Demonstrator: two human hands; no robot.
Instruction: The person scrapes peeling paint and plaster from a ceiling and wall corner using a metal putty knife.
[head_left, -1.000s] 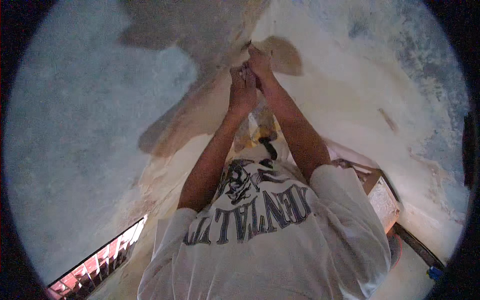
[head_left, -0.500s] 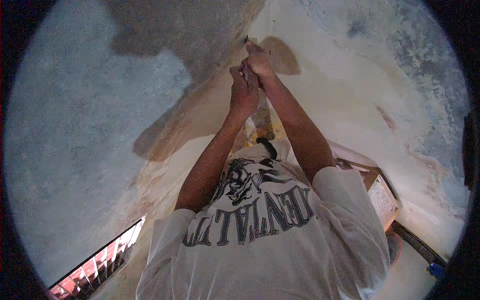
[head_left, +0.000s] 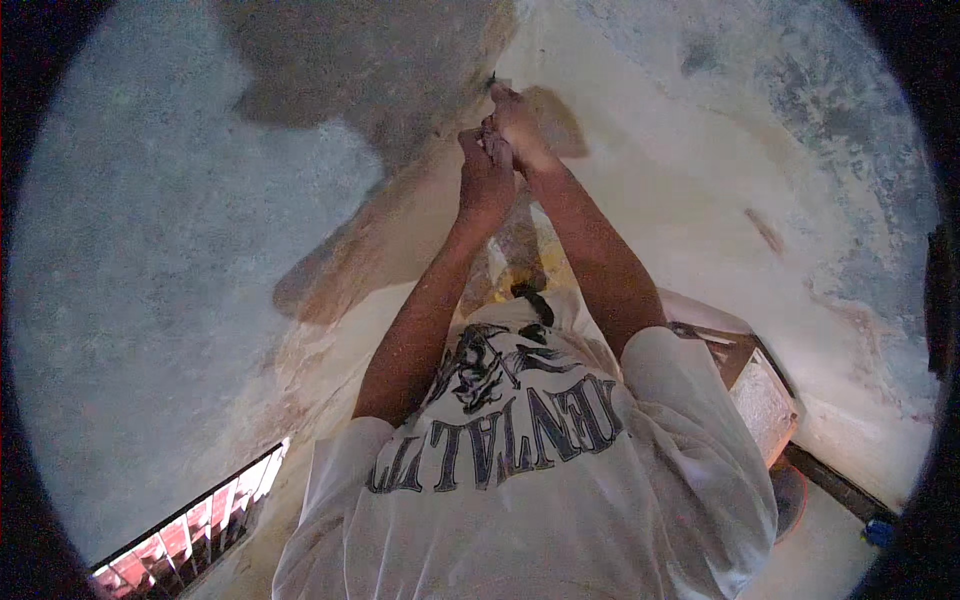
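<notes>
Both my arms reach up to the seam where two plastered walls meet. My right hand (head_left: 516, 128) is the higher one, its fingers closed near the seam. A small dark tip and a greyish flat bit (head_left: 503, 84) show just past its fingertips, too small to name. Just below and left, my left hand (head_left: 486, 185) has its fingers curled and presses close against the right hand. Whatever lies between the fingers of either hand is hidden.
The left wall (head_left: 150, 270) is blue-grey, with a large dark shadow near the hands. Cream plaster, patchy and stained, covers the right wall (head_left: 690, 190). A barred opening (head_left: 195, 525) sits at lower left. A brown wooden piece of furniture (head_left: 735, 360) and a blue object (head_left: 877, 532) are at lower right.
Both hands stay at almost the same spot by the seam. The shadow beside my right hand has shrunk a little and shifted slightly left.
</notes>
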